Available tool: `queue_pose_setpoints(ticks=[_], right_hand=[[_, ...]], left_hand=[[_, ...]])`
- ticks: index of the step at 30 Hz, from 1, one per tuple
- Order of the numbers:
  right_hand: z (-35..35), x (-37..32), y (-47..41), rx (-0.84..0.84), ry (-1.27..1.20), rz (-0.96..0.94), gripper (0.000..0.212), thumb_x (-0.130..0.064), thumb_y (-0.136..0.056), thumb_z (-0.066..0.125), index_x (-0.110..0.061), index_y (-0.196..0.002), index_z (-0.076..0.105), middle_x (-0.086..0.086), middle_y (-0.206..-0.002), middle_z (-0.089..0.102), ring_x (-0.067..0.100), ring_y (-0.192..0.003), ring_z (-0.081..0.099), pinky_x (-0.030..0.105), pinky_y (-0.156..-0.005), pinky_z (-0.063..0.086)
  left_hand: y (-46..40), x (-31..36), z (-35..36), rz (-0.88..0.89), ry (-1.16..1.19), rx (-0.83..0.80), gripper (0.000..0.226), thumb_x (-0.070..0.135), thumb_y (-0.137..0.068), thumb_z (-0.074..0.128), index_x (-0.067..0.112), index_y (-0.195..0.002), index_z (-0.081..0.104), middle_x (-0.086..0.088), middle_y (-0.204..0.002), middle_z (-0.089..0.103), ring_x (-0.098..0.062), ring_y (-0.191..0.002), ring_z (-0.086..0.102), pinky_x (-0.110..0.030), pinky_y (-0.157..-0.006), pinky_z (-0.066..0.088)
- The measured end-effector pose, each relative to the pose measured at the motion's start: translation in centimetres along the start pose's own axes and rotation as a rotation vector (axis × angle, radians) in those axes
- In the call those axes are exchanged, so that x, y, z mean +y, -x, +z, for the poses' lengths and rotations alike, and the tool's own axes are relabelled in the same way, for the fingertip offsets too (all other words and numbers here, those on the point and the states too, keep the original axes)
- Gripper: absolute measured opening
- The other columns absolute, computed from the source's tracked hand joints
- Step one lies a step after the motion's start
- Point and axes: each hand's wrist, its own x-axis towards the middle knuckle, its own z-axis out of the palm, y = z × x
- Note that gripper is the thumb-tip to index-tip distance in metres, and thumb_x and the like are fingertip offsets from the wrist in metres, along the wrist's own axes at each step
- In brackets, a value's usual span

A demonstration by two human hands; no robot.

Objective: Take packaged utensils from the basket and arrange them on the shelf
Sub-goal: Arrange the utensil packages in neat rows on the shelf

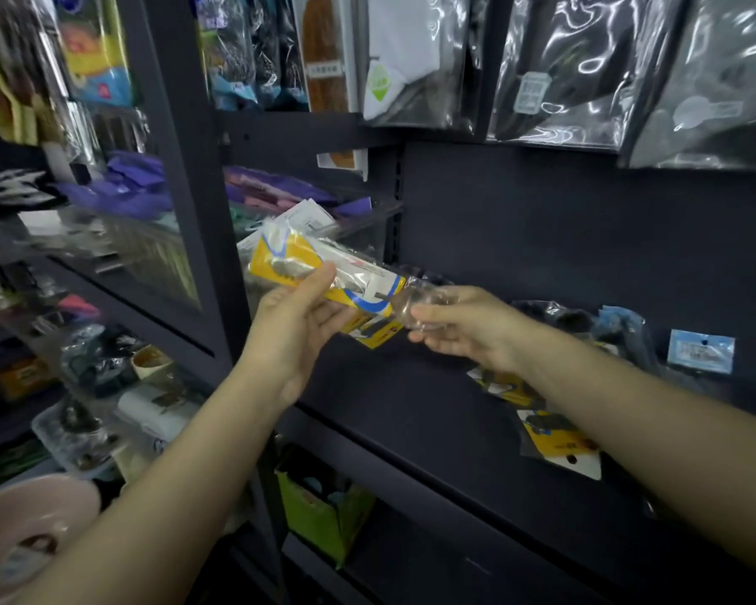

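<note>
Both grips were on one thing: my left hand [297,316] pinched the yellow-and-white carded utensil pack in clear plastic [324,272] near its upper end, thumb on top and fingers curled beneath, while my right hand [459,325] held the crinkled clear tail of the wrapper, fingers loosely bent around it. I held the pack in the air above the dark metal shelf [411,399], not yet set down. My worry was the slick film: a light pinch could let it slide out and drop past the shelf edge. Placing it carelessly could also nudge the yellow-backed packs [551,438] lying already near the front lip.
</note>
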Motion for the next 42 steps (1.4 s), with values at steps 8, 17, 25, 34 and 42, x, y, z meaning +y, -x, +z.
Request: queue_pose_setpoints(ticks=[8, 17, 25, 34, 42], right_hand=[[0.5, -1.5, -4.1, 0.289, -0.021, -0.054, 0.016, -0.007, -0.089, 0.059, -0.01, -0.075, 0.052, 0.005, -0.067, 0.054, 0.006, -0.042, 0.054, 0.013, -0.041, 0.048], [3.7, 0.0, -9.2, 0.372, 0.222, 0.116, 0.011, -0.004, -0.097, 0.042, -0.007, -0.103, 0.05, 0.008, -0.068, 0.05, 0.012, -0.031, 0.051, 0.014, -0.031, 0.042], [1.3, 0.8, -8.5, 0.379, 0.786, -0.074, 0.014, -0.01, -0.083, 0.063, 0.0, -0.093, 0.061, 0.012, -0.087, 0.055, 0.021, -0.084, 0.049, 0.03, -0.072, 0.041], [-10.9, 0.6, -2.8, 0.549, 1.191, 0.058, 0.026, -0.007, -0.086, 0.048, -0.017, -0.107, 0.06, 0.018, -0.13, 0.056, 0.036, -0.119, 0.052, 0.04, -0.1, 0.043], [-11.1, 1.2, -3.9, 0.425, 1.146, 0.199, 0.002, -0.012, -0.076, 0.063, -0.01, -0.076, 0.062, 0.017, -0.096, 0.065, 0.035, -0.104, 0.055, 0.037, -0.091, 0.047]], left_hand=[[2.0, -1.8, -5.1, 0.221, -0.602, 0.007, 0.037, 0.002, -0.084, 0.06, 0.025, -0.113, 0.055, 0.01, -0.1, 0.06, 0.002, -0.079, 0.058, -0.007, -0.069, 0.048], [0.6, -3.3, -6.4, 0.558, -1.748, -0.138, 0.04, 0.012, -0.063, 0.076, 0.012, -0.103, 0.069, -0.024, -0.127, 0.054, -0.045, -0.119, 0.049, -0.055, -0.1, 0.037], [-1.3, -4.8, -4.4, 0.198, -1.855, -0.382, 0.051, 0.052, -0.092, 0.031, 0.033, -0.139, 0.031, -0.001, -0.152, 0.025, -0.024, -0.136, 0.03, -0.038, -0.104, 0.038], [-3.3, -6.2, -2.6, 0.155, -1.889, -0.307, 0.045, 0.042, -0.092, 0.038, 0.013, -0.126, 0.044, -0.011, -0.145, 0.036, -0.033, -0.128, 0.038, -0.041, -0.1, 0.039], [-5.3, -6.8, -0.4, 0.186, -1.818, -0.642, 0.056, 0.046, -0.09, 0.027, 0.005, -0.125, 0.043, -0.012, -0.134, 0.047, -0.028, -0.122, 0.046, -0.033, -0.103, 0.036]])
